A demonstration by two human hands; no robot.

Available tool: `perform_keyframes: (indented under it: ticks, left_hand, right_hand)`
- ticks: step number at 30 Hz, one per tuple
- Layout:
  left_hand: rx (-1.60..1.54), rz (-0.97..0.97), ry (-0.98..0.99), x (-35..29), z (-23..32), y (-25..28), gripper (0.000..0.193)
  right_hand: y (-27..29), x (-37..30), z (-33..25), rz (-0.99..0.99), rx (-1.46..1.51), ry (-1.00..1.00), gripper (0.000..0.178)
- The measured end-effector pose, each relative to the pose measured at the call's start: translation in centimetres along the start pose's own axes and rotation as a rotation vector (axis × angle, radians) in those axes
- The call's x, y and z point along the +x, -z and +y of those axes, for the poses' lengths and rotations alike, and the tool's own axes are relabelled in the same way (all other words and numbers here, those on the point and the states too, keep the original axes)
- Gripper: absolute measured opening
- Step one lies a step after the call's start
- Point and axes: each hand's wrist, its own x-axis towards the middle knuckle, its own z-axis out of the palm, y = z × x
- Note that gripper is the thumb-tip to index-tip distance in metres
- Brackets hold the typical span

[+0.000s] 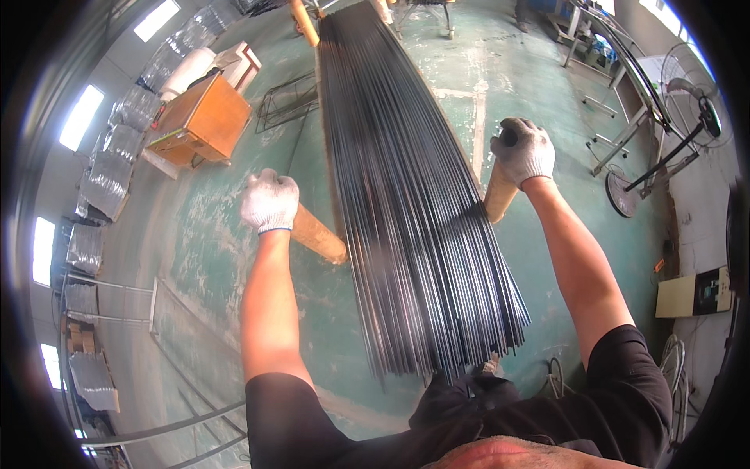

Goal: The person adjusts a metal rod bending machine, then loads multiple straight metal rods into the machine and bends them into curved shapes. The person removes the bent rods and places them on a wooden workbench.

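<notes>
A long bundle of thin dark rods (pixel 406 172) stretches away from me between upright posts, its near ends uneven close to my body. My left hand (pixel 269 202), in a white knit glove, is closed at the top of the left tan tube-like post (pixel 319 237). On the other side, my right hand (pixel 523 148), gloved alike, is closed at the top of the right tan post (pixel 501 194). A dark round spot shows in the curl of its fingers. The gloves hide the posts' upper ends. Neither hand touches the rods.
An orange-brown wooden cabinet (pixel 205 119) stands at the far left, near wrapped stacks (pixel 108 178) along the wall. A black metal frame (pixel 285 102) lies on the green floor. A pedestal fan (pixel 691 117) and metal-legged tables (pixel 625 141) are at right. Another yellow post (pixel 305 22) stands far ahead.
</notes>
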Motion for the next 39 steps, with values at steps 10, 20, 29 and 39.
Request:
perform_keyframes:
  ticks: [10,20,29,39]
  left_hand:
    - [0.018,-0.013,-0.009,3.2,0.4,-3.0,0.018]
    - [0.04,-0.156,0.022,4.4,1.6,-2.5,0.02]
    - [-0.014,-0.087,-0.032,4.8,1.9,-3.2,0.017]
    - [-0.007,-0.084,0.022,9.5,3.1,-7.8,0.018]
  right_hand:
    - [-2.6,3.7,-0.4,-0.037,0.002,-0.021,0.038]
    - [-4.3,4.9,0.4,0.0,-0.042,0.031,0.04]
    - [-6.1,7.4,0.5,0.001,-0.106,-0.072,0.043]
    - [-9.6,12.6,-0.1,-0.001,-0.082,-0.07,0.043]
